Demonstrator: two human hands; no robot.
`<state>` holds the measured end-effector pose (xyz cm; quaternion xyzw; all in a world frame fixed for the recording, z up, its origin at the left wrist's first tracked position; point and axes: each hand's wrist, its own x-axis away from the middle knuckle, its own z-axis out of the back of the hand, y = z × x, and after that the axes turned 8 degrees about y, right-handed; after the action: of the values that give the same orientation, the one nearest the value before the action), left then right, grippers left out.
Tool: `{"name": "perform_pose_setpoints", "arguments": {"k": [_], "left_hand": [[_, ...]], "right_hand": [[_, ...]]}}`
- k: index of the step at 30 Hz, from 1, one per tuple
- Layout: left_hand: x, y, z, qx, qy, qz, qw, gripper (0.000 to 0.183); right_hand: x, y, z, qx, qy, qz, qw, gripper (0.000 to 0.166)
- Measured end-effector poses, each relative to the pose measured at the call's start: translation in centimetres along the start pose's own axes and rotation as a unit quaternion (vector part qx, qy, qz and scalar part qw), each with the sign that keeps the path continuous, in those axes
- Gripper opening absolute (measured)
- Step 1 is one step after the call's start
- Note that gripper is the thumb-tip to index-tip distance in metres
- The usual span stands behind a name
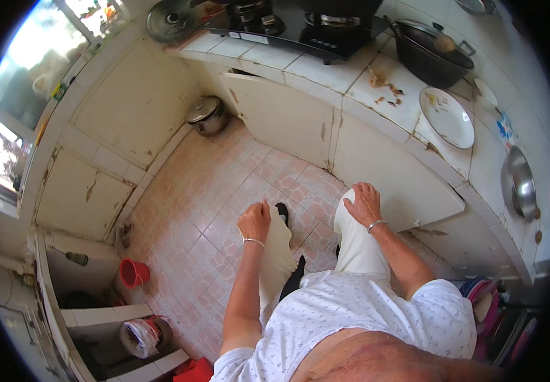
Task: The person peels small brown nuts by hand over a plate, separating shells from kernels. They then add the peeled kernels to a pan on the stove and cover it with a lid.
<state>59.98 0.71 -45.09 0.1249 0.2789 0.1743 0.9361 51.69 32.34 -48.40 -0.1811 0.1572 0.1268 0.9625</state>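
Note:
My left hand [255,220] is held over the cream trouser leg [275,243], its fingers curled in and nothing showing in them. A bracelet [254,241] circles that wrist. My right hand [366,203] is at the other knee, palm down with the fingers a little apart, holding nothing that I can see. It has a metal band [376,224] at the wrist. Beyond it is a cream cabinet door [394,176], standing slightly ajar under the tiled counter [320,71]. One dark shoe [282,213] shows beside the left trouser leg.
On the counter are a black gas stove [332,40], a dark lidded pot [432,57], food scraps [384,83], an oval white plate [447,118] and a steel bowl [518,184]. A lidded steel pot [206,116] and red bucket [134,273] stand on the floor [237,191].

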Motion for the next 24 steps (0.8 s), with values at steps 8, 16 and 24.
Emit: {"name": "perform_pose_setpoints", "arguments": {"k": [8,16,24], "left_hand": [[-2.4,-0.7,-3.3,-0.003,-0.144,-0.015,0.990,0.042],[-3.0,1.2,-3.5,0.024,-0.147,0.019,0.989,0.043],[-3.0,1.3,-3.7,0.014,-0.135,-0.013,0.991,0.041]], "right_hand": [[1.2,1.4,0.5,-0.014,0.013,-0.018,1.000,0.042],[1.0,1.8,0.8,-0.032,-0.004,-0.050,0.998,0.040],[1.0,2.1,1.0,-0.027,-0.010,-0.074,0.997,0.037]]}}
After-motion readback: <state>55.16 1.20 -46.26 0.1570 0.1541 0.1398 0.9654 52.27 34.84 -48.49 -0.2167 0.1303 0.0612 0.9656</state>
